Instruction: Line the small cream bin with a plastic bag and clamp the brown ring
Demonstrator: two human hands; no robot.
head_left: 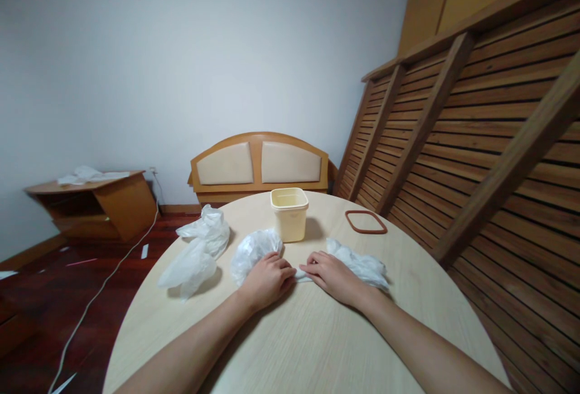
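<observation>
A crumpled white plastic bag lies low on the tabletop under both hands, with a narrow strip (304,275) of it showing between them. My left hand (270,278) has its fingers closed on this strip, next to a puffed-up bunch of white plastic (254,252). From the other side my right hand (334,275) pinches the strip, and more crumpled plastic (360,266) spreads out beyond that hand. Whether the two bunches are one bag is hidden by the hands. Just behind the hands stands a pale yellow square container (290,219), upright with its top uncovered.
Other crumpled white plastic bags (199,255) lie at the left of the round wooden table (317,345). A brown rounded-square ring (366,222) rests at the right back. Slatted wooden panels (453,140) lean along the right side; a headboard (260,161) stands behind.
</observation>
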